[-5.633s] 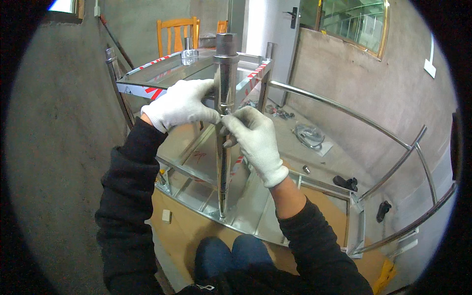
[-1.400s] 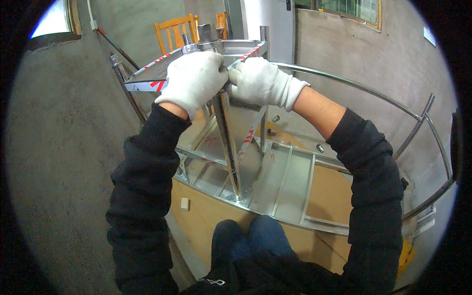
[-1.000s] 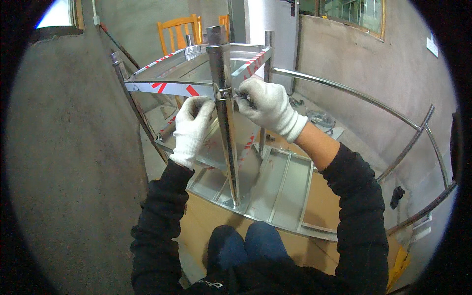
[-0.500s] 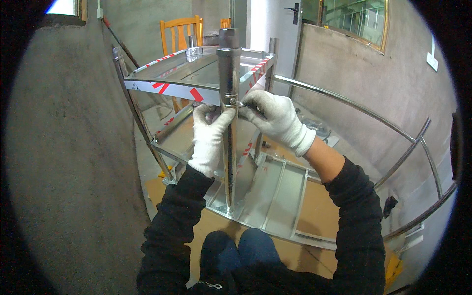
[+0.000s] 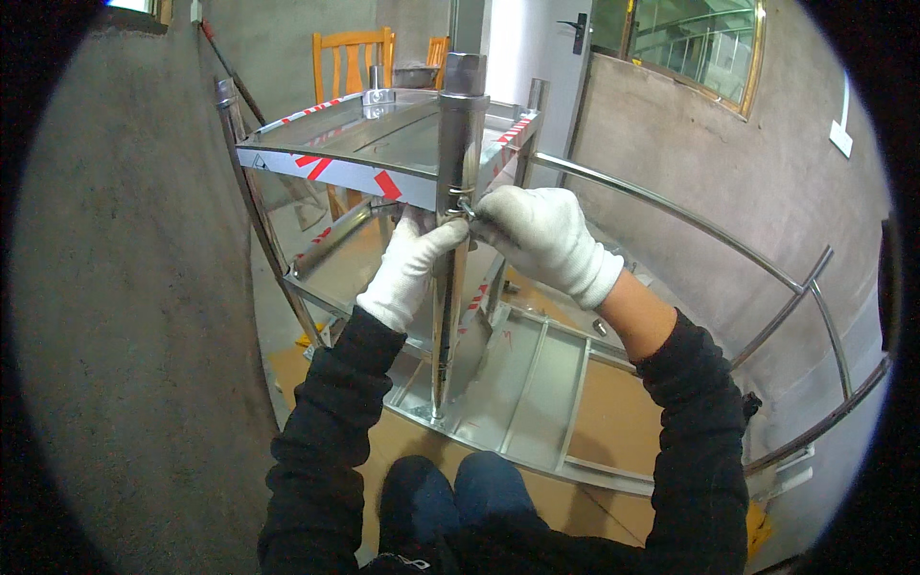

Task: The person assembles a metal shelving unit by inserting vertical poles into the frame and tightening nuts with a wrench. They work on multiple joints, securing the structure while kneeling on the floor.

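Note:
An upright steel post [image 5: 462, 139] stands at the near corner of a metal shelf frame, with a small bolt [image 5: 459, 203] in its clamp just below the upper shelf's edge. My left hand [image 5: 412, 264], in a white glove, is closed round the post there, the thumb across its front under the bolt and the fingers partly hidden behind. From the right, my gloved right hand [image 5: 546, 240] pinches a thin silver rod-like tool [image 5: 468, 209] whose tip meets the bolt. Most of that tool is hidden in the fingers. The upper shelf [image 5: 359, 144] carries red-and-white tape along its edges.
A curved steel rail [image 5: 671, 208] runs off to the right toward bent tubes. Low down lies a flat metal frame panel [image 5: 522, 383] over brown board. A rough grey wall [image 5: 144, 268] is close on the left; a wooden chair [image 5: 350, 41] stands behind.
The post and bolt appear slightly further right and lower in the picture. My right hand has turned a little, and the tool now slants up to the bolt. My left hand stays at the post.

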Motion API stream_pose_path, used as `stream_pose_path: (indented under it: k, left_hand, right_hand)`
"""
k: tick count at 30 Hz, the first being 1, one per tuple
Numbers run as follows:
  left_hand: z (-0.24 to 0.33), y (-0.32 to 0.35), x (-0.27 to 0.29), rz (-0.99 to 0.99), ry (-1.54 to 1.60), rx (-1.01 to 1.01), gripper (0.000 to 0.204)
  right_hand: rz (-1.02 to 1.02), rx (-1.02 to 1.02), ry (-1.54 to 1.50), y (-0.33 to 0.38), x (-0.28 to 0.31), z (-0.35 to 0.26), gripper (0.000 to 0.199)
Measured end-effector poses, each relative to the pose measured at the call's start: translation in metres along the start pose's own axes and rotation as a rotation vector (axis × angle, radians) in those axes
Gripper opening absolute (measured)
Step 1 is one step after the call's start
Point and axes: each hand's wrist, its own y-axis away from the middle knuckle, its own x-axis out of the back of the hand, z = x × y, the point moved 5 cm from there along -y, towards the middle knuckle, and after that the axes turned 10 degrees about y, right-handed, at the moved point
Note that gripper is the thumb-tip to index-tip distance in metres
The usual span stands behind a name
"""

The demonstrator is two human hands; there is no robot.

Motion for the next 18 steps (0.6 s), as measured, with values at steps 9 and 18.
stream_pose_path:
  k: [9,18]
  left_hand:
    - [-0.003,-0.001,0.001,-0.011,-0.035,0.009,0.058]
    - [0.005,0.003,-0.012,0.009,-0.238,0.05,0.049]
  right_hand:
    - [-0.035,0.047,-0.001,-0.007,0.004,0.0,0.02]
    - [-0.157,0.07,0.158,-0.015,0.007,-0.009,0.011]
